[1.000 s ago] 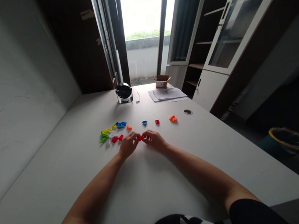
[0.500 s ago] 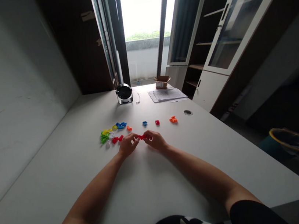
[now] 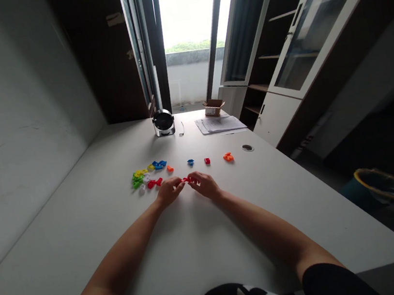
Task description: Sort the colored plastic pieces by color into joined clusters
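Between my fingertips is a small red plastic piece [image 3: 186, 180], its exact shape too small to make out. My left hand [image 3: 169, 191] pinches its left side, and my right hand [image 3: 204, 184] grips its right side. Left of my left hand lie several loose red pieces [image 3: 154, 183], beside white ones [image 3: 146, 178], green ones [image 3: 138, 180] and yellow ones [image 3: 141, 173]. Blue pieces [image 3: 159, 164] and an orange piece [image 3: 170, 169] lie just behind. Beyond my hands sit a single blue piece [image 3: 191, 162], a red piece [image 3: 207, 161] and an orange cluster [image 3: 228, 157].
On the white table [image 3: 154, 261] a round black-and-silver device [image 3: 163, 123] stands at the back. Papers [image 3: 221, 124] and an open cardboard box [image 3: 214, 107] are to its right. A cable hole [image 3: 247, 148] is near the right edge. A bin [image 3: 381, 185] stands on the floor.
The red piece between my fingers has turned slightly, and its outline looks different. Both hands stay in nearly the same place. The other pieces have not moved.
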A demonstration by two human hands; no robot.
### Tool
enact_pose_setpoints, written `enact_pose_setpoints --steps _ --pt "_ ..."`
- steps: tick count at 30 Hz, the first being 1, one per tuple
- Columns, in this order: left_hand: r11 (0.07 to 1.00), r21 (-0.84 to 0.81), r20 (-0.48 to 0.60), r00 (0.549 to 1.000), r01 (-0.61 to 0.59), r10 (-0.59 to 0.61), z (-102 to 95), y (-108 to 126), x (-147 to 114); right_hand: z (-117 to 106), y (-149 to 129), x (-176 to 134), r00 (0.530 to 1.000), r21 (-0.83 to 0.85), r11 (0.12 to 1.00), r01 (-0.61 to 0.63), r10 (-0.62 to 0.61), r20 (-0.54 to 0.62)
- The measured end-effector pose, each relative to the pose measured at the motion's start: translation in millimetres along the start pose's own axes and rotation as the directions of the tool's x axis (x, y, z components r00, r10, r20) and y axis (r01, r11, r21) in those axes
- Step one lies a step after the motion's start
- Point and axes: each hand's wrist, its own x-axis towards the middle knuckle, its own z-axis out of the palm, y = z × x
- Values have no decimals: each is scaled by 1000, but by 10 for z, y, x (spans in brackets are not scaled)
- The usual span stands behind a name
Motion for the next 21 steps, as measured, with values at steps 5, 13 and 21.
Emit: enact_pose_setpoints --steps 5,13,21 --pt "1000 -8 -26 1000 -2 2 3 7 0 18 29 1 1000 76 997 -28 28 7" --pt "1000 -7 -39 999 -12 11 5 27 -3 -4 14 16 998 128 990 -60 59 12" --pt "998 8 -35 998 -57 58 38 3 -16 -4 29 23 997 151 985 -81 77 28"
